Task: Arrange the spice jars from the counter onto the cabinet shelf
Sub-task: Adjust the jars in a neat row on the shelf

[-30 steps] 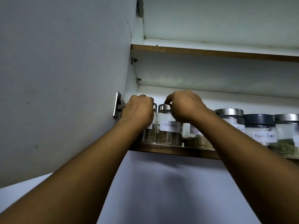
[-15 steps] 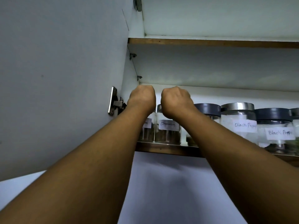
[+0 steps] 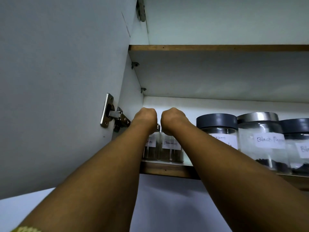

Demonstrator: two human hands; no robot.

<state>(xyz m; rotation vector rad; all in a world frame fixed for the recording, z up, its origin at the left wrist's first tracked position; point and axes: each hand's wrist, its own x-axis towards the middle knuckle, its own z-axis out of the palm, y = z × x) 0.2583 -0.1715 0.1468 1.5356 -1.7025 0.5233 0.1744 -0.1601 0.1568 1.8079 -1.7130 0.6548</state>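
Two small glass spice jars stand at the left end of the cabinet shelf [image 3: 167, 169]. My left hand [image 3: 145, 118] is closed over the top of the leftmost small jar [image 3: 151, 150], whose label is partly hidden by my forearm. My right hand [image 3: 173, 119] is closed over the lid of the jar labelled Cinnamon [image 3: 171, 152]. Both jars rest on the shelf, side by side and touching. My fingers are hidden behind the backs of my hands.
To the right stand larger jars: a dark-lidded one [image 3: 217, 131], a silver-lidded Black Pepper jar [image 3: 262, 141] and another dark-lidded jar [image 3: 299, 144]. The open cabinet door [image 3: 58, 89] with its hinge [image 3: 113, 114] is at the left. An upper shelf [image 3: 217, 48] spans above.
Both hands have pushed deeper into the shelf and now sit on top of the two small jars; my view has shifted left and up, showing more large jars at the right.
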